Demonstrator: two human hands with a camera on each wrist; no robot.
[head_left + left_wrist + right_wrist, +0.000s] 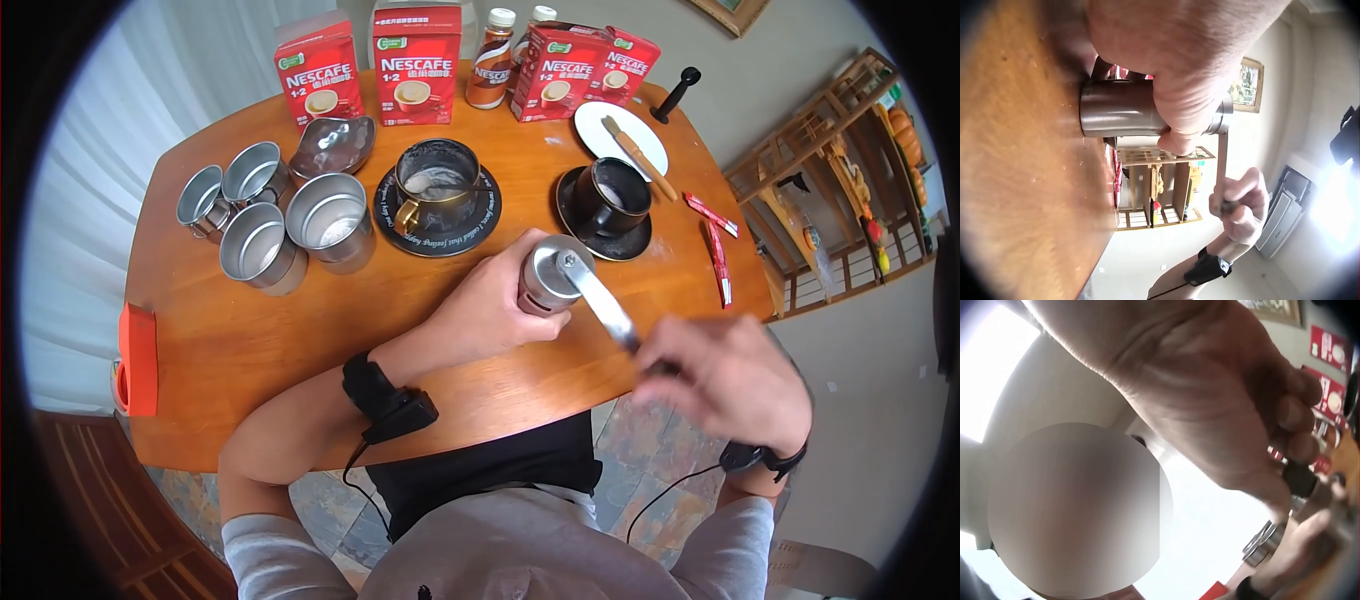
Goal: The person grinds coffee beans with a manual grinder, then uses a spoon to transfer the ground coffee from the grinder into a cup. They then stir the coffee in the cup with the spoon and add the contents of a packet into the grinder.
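A silver hand-crank coffee grinder (545, 290) stands at the table's front. My left hand (485, 305) wraps round its body, thumb toward me. From its top a flat metal crank arm (603, 303) reaches out to the right. My right hand (725, 375), blurred, curls its fingers round the dark knob at the end of that crank. In the left wrist view the grinder's base (1113, 109) meets the tabletop, and the right hand (1244, 206) holds the knob. The right wrist view shows the dark knob (1299, 480) at the fingertips of the right hand (1204, 425).
Behind the grinder are a black cup (440, 205) with a spoon on a saucer, and another black cup (612, 195). Several metal cups (335, 225) stand left. Red Nescafe boxes (418, 70) line the back. Red sachets (718, 262) lie right; an orange object (138, 360) sits left.
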